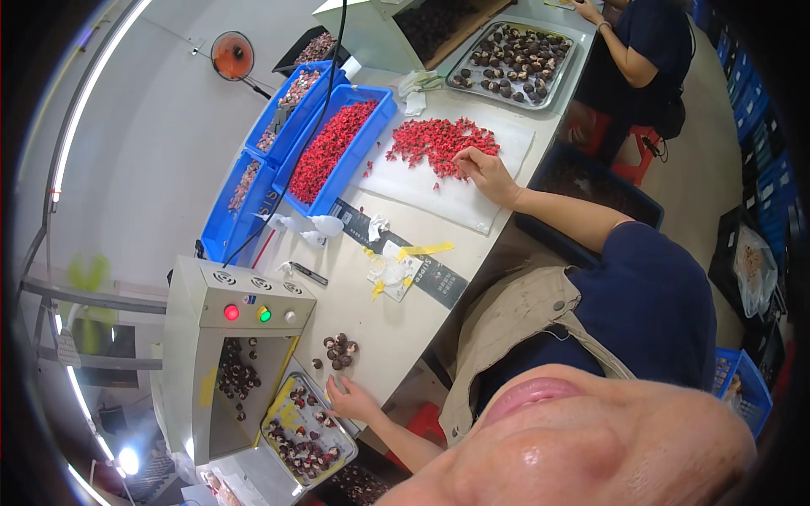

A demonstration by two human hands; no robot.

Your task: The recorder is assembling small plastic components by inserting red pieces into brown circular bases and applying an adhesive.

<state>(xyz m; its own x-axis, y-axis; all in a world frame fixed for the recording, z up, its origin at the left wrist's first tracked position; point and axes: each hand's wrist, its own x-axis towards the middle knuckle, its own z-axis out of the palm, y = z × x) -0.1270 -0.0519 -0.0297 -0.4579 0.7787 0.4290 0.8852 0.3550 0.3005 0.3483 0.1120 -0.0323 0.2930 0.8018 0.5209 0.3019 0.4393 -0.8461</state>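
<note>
- White worktable [371, 312] runs through the middle of the frame, against a pale wall at upper left.
- Red pieces [439, 139] lie heaped on a white sheet [460, 194] above centre; the right hand [483, 171] rests at the heap's lower right edge, fingers curled down onto pieces, grip unclear.
- Left hand [353, 401], lower centre, lies flat with fingers spread, holding nothing, just below a small cluster of dark nuts [339, 351] and beside a metal tray [305, 434].
- Blue bins [333, 152] sit at upper left; a grey machine [232, 354] at lower left.

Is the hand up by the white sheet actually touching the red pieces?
Touching: the head view shows the right hand with fingertips resting on the edge of the red pieces.
</note>
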